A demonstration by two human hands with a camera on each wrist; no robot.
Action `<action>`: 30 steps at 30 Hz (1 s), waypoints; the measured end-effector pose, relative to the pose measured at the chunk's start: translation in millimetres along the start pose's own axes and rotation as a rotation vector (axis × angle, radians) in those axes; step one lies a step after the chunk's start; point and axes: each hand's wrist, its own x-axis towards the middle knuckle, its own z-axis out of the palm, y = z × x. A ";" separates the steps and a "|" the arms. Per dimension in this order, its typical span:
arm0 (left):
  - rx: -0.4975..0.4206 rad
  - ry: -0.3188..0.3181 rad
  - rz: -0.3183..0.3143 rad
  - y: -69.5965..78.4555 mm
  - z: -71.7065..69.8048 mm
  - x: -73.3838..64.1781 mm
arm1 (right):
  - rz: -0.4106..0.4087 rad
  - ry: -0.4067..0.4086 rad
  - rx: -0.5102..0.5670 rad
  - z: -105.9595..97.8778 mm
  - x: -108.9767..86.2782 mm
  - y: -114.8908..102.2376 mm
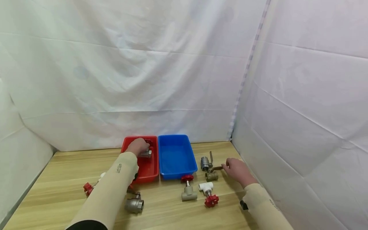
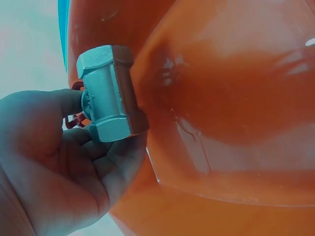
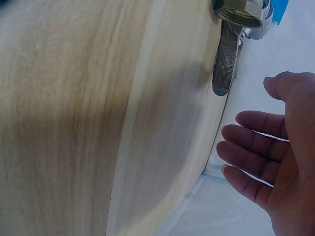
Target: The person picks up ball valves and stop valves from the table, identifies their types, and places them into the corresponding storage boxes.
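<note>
My left hand (image 1: 138, 146) reaches into the red tray (image 1: 150, 171) and holds a silver metal valve (image 2: 103, 93). The valve's hexagonal ends stick out past the thumb and fingers in the left wrist view, and a bit of its red handle shows behind it. To the right, my right hand (image 1: 237, 171) hovers near the lever end of a brass ball valve (image 1: 211, 176). Its fingers (image 3: 256, 125) are loosely extended, with nothing between them. Just behind the brass valve stands a grey ball valve (image 1: 205, 163) with a lever.
Beside the red tray sits a blue tray (image 1: 161, 159). In front lie a grey-beige tee valve (image 1: 189, 193) and a white one (image 1: 205, 187), both with red handwheels. A large metal valve (image 1: 134, 205) lies near my left forearm, which partly covers a red-knobbed valve (image 1: 88, 188). White curtains (image 1: 138, 80) enclose the table.
</note>
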 end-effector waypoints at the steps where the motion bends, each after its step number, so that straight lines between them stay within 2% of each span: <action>1: -0.011 -0.006 0.000 0.6 -0.4 -0.8 | -0.003 0.003 -0.001 -0.3 -0.2 -0.3; 5: -0.032 -0.031 -0.017 0.7 -0.7 -2.5 | -0.014 0.011 -0.003 -1.0 -1.3 -1.5; 12: -0.105 -0.034 -0.097 -3.4 2.2 -0.3 | -0.014 0.007 0.009 4.4 -4.0 2.9; 19: -0.084 -0.043 -0.065 -2.8 7.2 2.2 | -0.018 0.010 0.006 6.0 -7.3 3.6; 24: -0.106 -0.047 -0.099 -4.1 5.6 -1.1 | -0.017 -0.011 0.026 3.3 -8.7 0.2; 30: -0.113 -0.052 -0.101 -4.9 2.1 -8.1 | -0.009 -0.013 0.029 0.9 -8.8 -1.2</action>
